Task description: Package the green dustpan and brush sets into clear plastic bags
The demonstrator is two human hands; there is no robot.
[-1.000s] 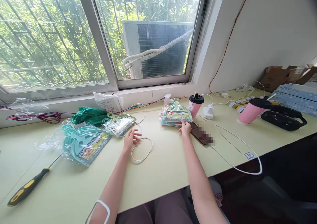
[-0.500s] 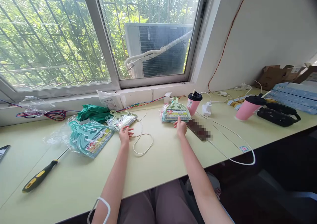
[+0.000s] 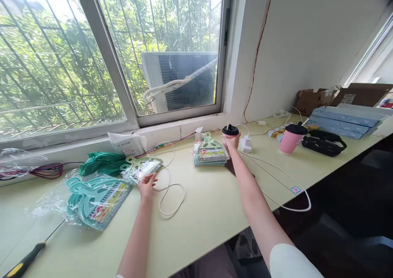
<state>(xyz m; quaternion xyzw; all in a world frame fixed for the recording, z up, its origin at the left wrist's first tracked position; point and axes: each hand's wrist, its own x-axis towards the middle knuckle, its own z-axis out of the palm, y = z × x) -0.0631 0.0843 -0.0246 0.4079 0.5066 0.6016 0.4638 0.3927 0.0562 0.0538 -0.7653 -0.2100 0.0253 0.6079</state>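
Note:
My right hand [image 3: 232, 142] is wrapped round a pink cup [image 3: 226, 136] with a black lid and a straw. Much of the cup is hidden behind my fingers. My left hand [image 3: 147, 184] rests by the near edge of a small clear-bagged pack [image 3: 141, 167] of pale green hanger-shaped plastic pieces, fingers loosely bent and apart. Between my hands stands a stack [image 3: 210, 152] of similar pieces with a keyboard-print card. A larger bagged pack [image 3: 98, 200] in mint green lies to the left of my left hand.
A white cable [image 3: 172, 215] loops across the table. A dark phone [image 3: 230, 167] lies partly under my right forearm. Further right are a charger [image 3: 246, 143], a second pink cup [image 3: 289, 141], a black case [image 3: 322, 143] and blue boxes [image 3: 340, 121]. A screwdriver [image 3: 29, 256] lies front left.
My right hand has left the stack, reached right and closed round the pink cup. My left hand has stayed by the small pack. The view has shifted and tilted.

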